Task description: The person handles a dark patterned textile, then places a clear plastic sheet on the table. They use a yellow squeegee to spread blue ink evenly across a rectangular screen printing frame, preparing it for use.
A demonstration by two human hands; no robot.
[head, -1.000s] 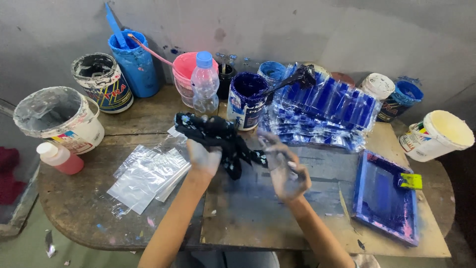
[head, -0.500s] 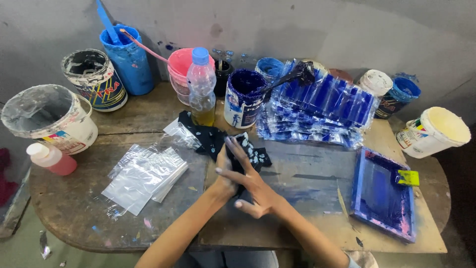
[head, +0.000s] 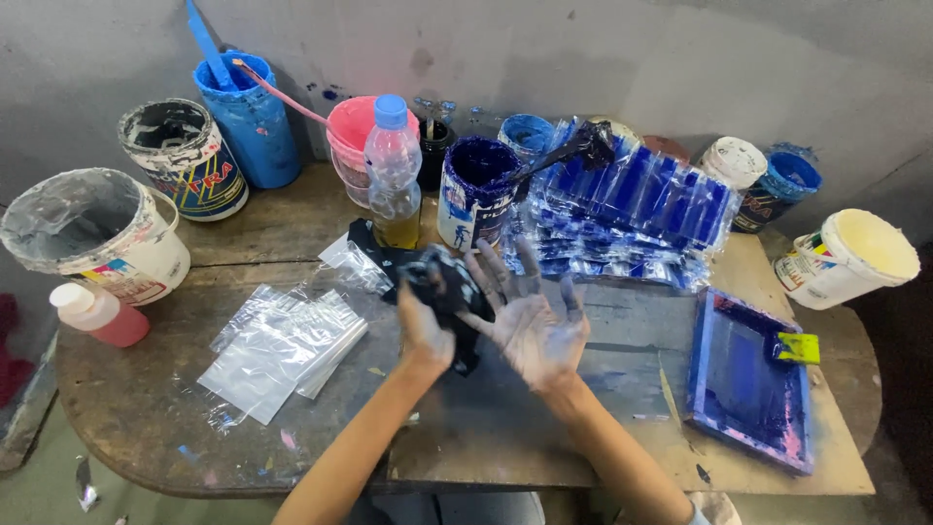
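Note:
My left hand (head: 424, 326) grips a crumpled black rag (head: 449, 288) and presses it against my right hand. My right hand (head: 530, 316) is held palm up with fingers spread, its palm and fingers stained blue. Both hands hover over the dark work board (head: 505, 418) at the middle of the wooden table (head: 126, 389). Part of the black rag trails onto the table towards a clear plastic bottle (head: 394, 170) with a blue cap.
A pile of clear plastic bags (head: 282, 340) lies left of my hands. A blue-stained printing frame (head: 748, 379) with a yellow-tipped tool sits right. Blue-printed bags (head: 622, 209) are stacked behind. Paint tubs ring the back: blue (head: 476, 190), pink (head: 355, 146), white (head: 92, 233), cream (head: 855, 255).
The hands have risen off the board. The right hand turned palm up with fingers spread, and the left hand bunched the black rag against it.

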